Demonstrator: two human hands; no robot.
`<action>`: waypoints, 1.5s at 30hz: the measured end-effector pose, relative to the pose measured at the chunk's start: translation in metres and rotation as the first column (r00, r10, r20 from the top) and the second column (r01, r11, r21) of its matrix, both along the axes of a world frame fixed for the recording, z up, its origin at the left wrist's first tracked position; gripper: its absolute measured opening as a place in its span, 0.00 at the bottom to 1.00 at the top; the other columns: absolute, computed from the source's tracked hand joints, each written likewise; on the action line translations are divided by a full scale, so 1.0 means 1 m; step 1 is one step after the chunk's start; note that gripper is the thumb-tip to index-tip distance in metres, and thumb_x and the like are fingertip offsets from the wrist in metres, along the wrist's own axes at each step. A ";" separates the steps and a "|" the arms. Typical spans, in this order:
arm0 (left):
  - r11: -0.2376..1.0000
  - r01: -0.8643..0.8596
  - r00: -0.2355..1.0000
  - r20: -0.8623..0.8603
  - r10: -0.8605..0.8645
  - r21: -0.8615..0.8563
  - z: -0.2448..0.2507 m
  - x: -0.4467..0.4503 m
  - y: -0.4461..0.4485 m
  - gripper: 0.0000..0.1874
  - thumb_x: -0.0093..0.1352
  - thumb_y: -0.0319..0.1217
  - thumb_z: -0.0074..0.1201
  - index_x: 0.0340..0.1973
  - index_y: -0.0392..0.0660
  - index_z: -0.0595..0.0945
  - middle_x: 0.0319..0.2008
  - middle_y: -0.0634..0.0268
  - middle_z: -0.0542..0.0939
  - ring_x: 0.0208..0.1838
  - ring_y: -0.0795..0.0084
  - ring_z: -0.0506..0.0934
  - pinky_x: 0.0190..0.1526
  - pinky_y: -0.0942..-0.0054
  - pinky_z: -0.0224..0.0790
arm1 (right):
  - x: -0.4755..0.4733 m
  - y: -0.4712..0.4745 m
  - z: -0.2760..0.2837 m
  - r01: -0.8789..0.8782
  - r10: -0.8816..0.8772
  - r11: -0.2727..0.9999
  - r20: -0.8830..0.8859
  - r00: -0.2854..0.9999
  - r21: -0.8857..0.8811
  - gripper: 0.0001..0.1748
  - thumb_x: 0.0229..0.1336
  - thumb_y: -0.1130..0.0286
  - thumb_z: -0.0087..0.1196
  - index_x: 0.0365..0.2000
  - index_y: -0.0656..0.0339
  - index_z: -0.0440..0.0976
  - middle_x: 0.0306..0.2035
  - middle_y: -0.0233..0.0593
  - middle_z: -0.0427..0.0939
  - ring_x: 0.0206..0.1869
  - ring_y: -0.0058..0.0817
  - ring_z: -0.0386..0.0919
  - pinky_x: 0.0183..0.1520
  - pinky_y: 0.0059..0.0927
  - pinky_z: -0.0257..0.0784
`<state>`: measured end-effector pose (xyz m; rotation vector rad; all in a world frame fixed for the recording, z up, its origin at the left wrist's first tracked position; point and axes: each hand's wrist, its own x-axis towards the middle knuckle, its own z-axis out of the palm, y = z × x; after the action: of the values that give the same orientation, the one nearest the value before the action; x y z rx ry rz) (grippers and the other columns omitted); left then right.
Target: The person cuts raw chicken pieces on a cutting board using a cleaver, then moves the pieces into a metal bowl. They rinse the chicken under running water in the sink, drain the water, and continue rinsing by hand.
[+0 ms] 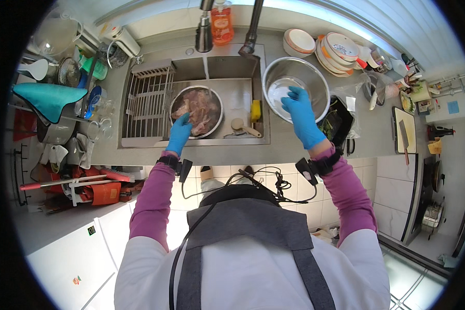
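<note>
My left hand (181, 131), in a blue glove, reaches over the near rim of a round metal bowl (219, 126) in the sink. Its fingertips are at pieces of raw meat (197, 110) lying in water; whether they grip any is hidden. From the faucet (204, 33) a thin stream of water (206, 66) runs down to the bowl's far side. My right hand (300, 112), gloved too, is over a larger stainless steel basin (270, 97) on the counter to the right. Its fingers are bent and a little apart, with nothing visible between them.
A dish rack (149, 104) spans the sink's left side. A yellow sponge (255, 111) and a brush (246, 127) lie at its right. Right of the basin are a black tray of greens (335, 120), stacked dishes (339, 50) and a knife (403, 137) on a cutting board (410, 120).
</note>
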<state>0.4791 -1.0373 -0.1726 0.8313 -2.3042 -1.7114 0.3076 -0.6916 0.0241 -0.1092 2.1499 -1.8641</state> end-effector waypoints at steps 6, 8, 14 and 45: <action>0.954 0.058 0.998 -0.001 -0.061 -0.294 0.008 0.015 -0.030 0.20 0.65 0.27 0.48 0.54 0.46 0.75 0.47 0.54 0.77 0.47 0.58 0.76 0.49 0.66 0.68 | -0.046 -0.104 -0.039 -0.120 0.122 0.992 0.059 0.991 -0.039 0.16 0.53 0.69 0.51 0.41 0.66 0.70 0.34 0.38 0.73 0.35 0.27 0.72 0.41 0.28 0.70; 0.923 0.096 0.995 0.029 -0.092 -0.371 0.014 0.018 -0.035 0.19 0.66 0.27 0.47 0.53 0.46 0.76 0.46 0.53 0.76 0.47 0.53 0.76 0.49 0.64 0.68 | -0.077 -0.127 -0.064 -0.150 0.149 0.986 0.017 0.989 0.071 0.12 0.52 0.69 0.50 0.36 0.65 0.74 0.29 0.40 0.74 0.31 0.29 0.73 0.39 0.28 0.71; 0.861 0.181 0.976 -0.023 -0.217 -0.476 0.012 0.017 -0.038 0.19 0.66 0.25 0.45 0.53 0.46 0.75 0.45 0.53 0.75 0.46 0.49 0.75 0.47 0.61 0.68 | -0.152 -0.140 -0.111 -0.209 0.297 0.885 -0.159 0.942 0.417 0.08 0.52 0.71 0.51 0.33 0.61 0.76 0.34 0.50 0.77 0.34 0.40 0.76 0.38 0.37 0.71; 0.759 0.394 0.919 0.223 -0.324 -0.518 0.023 0.018 -0.026 0.26 0.62 0.22 0.44 0.58 0.47 0.70 0.49 0.56 0.73 0.48 0.53 0.74 0.47 0.59 0.70 | 0.051 -0.261 -0.268 -0.831 0.943 -0.022 0.288 0.168 0.555 0.19 0.50 0.65 0.49 0.43 0.59 0.77 0.41 0.52 0.78 0.44 0.48 0.77 0.47 0.43 0.71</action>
<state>0.4969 -1.0637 -0.1494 0.3912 -2.9679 -0.9765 0.3590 -0.9527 -0.2438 -1.2619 1.7551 -0.2792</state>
